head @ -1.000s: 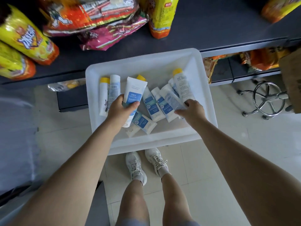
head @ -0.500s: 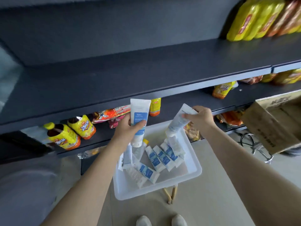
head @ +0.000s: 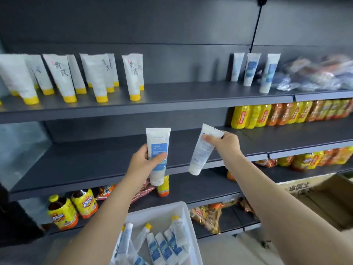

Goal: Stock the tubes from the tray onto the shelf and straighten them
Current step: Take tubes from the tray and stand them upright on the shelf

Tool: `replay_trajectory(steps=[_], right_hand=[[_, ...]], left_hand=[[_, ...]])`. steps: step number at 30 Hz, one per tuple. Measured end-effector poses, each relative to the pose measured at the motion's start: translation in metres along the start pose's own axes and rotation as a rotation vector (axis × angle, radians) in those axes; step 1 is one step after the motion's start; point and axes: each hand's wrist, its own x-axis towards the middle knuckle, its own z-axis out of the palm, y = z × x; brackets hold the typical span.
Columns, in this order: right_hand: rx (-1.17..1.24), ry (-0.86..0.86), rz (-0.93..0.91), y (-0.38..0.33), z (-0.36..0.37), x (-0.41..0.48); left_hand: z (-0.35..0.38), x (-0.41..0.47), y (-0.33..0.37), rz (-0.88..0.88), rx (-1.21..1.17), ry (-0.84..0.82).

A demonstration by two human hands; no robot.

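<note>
My left hand grips a white tube with a blue label, held upright with its cap down, in front of the middle shelf. My right hand pinches a second white tube near its crimped end, tilted, cap hanging down to the left. Below, the white tray holds several more white and blue tubes, some with yellow caps. On the top shelf stand several yellow-capped tubes at the left and three blue-label tubes at the right.
Yellow and orange drink bottles line the right side of the middle shelf. More bottles and snack bags lie on the lower shelves. A cardboard box sits at the right. Bagged goods lie at the top right.
Both hands have lifted their tubes out of the tray and raised them to the middle shelf. My view has tilted up from the tray to the shelves.
</note>
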Motion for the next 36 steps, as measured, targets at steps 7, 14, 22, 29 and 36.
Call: replay_trajectory(steps=[7,14,22,29,36], right_hand=[[0.172,0.019,-0.109,-0.055,-0.079,0.010],[0.231,0.064,-0.167,-0.091,-0.134,0.043],[0.101,0.033,-0.265,-0.126,-0.157,0.087],[-0.121,0.034,-0.412,-0.170,-0.173,0.123],[-0.281,-0.127,-0.500,-0.203,-0.184,0.166]], left_hand=[[0.070,-0.013,0.081,0.132,-0.069,0.058],[0.114,0.009,0.132,0.212,-0.097,0.019],[0.140,0.067,0.166,0.294,-0.124,-0.024],[0.159,0.123,0.194,0.360,-0.141,-0.086],[0.181,0.185,0.201,0.373,-0.160,-0.100]])
